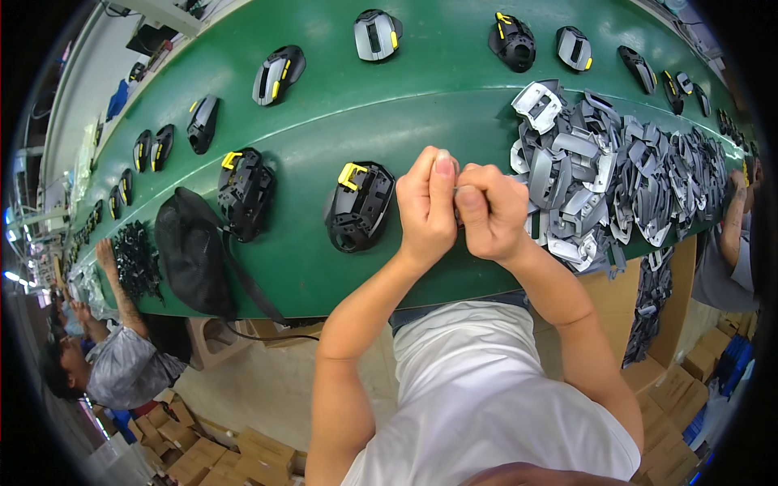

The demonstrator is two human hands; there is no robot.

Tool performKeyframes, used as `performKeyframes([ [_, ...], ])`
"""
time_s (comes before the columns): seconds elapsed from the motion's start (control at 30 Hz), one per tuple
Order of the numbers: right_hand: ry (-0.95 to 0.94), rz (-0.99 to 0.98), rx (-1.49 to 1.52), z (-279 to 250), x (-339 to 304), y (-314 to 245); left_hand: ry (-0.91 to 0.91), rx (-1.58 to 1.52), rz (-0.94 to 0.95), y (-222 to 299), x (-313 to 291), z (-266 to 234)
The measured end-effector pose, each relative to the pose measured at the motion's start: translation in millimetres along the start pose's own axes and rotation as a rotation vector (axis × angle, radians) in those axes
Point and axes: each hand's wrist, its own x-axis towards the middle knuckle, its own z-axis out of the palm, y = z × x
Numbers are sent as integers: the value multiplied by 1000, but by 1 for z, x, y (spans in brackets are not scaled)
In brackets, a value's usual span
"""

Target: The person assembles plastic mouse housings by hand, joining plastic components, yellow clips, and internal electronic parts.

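Above the green table (308, 283), my left hand (427, 206) and my right hand (493, 212) meet knuckle to knuckle. Both are closed, thumbs on top, and the fingers wrap out of sight; whatever lies between them is hidden. Just left of my left hand sits a black computer mouse body (360, 207) with a yellow piece on it. A second black mouse body (245, 193) with a yellow piece lies farther left. Beside my right hand rises a heap of grey plastic mouse shells (571, 174).
Grey-and-black mice (378, 36) stand spaced along the table's far half. A black cloth bag (190, 251) with a strap lies at the left, near a pile of small black parts (136, 259). Co-workers sit at both sides. Cardboard boxes (263, 454) stand on the floor.
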Motion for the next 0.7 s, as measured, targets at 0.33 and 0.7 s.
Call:
performKeyframes([
  [0.33, 101, 390, 469, 4, -6, 4, 18, -185, -83, 15, -3, 4],
  [0.7, 99, 541, 522, 3, -3, 10, 2, 99, -49, 7, 4, -3],
])
